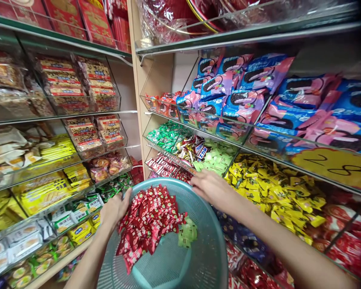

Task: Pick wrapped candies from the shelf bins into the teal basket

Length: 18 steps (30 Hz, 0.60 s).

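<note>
A teal plastic basket (222, 237) with a perforated wall is tilted toward me in the lower middle. Inside lie many red-wrapped candies (153, 220) and a small cluster of pale green candies (187, 232). My left hand (116, 208) grips the basket's left rim, thumb over the edge and the other fingers mostly hidden. At the far right rim, my right hand (210, 186) is closed on the edge. Just beyond its fingers is a bin of light green candies (215, 156), beside Snickers bars (200, 149).
Angled glass shelves hold green-wrapped candies (165, 135), blue and pink cookie packs (243, 104) and yellow-wrapped candies (273, 192). A yellow price sign (333, 168) reads 28. Left shelves carry packaged snacks (60, 82) and yellow packs (45, 190). A wooden post (138, 80) stands between.
</note>
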Each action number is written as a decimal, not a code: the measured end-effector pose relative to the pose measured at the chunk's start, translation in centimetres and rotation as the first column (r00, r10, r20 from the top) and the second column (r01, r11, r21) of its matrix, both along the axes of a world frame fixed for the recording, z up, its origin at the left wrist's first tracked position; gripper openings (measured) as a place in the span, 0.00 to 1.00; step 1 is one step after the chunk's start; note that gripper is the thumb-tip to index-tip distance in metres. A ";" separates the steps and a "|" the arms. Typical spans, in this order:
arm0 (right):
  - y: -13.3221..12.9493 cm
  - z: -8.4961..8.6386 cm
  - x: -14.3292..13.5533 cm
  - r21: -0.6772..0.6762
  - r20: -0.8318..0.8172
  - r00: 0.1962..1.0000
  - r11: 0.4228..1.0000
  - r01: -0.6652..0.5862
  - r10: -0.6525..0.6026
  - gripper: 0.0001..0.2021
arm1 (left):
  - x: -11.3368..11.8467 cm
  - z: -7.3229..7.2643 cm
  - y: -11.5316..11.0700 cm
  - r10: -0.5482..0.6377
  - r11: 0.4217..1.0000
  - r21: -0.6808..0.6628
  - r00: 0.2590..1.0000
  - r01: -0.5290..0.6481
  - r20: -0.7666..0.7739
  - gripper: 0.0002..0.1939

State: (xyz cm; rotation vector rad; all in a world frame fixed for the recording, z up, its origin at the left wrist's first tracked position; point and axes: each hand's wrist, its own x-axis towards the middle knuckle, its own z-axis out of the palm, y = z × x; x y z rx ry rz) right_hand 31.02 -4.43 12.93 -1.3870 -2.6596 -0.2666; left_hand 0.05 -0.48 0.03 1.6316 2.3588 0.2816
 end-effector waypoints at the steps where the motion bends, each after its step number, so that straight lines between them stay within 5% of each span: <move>1: 0.9 1.2 0.4 0.030 -0.011 1.000 0.999 0.028 -0.028 0.08 | 0.0 0.0 0.0 0.001 1.000 0.001 1.000 -0.001 0.000 0.43; 4: 3.2 3.0 1.6 0.096 -0.005 0.985 0.981 0.171 -0.171 0.07 | -0.1 -0.2 -0.1 0.000 1.000 -0.001 1.000 0.000 0.001 0.43; 7: 4.4 2.9 2.1 0.094 0.060 0.958 0.957 0.275 -0.281 0.05 | -0.3 -0.3 -0.3 0.002 1.000 -0.006 1.000 -0.002 0.015 0.43; 18: 4.6 1.8 1.8 0.125 0.136 0.940 0.947 0.297 -0.313 0.06 | 0.1 0.0 -0.5 0.011 1.000 -0.020 1.000 -0.010 0.025 0.42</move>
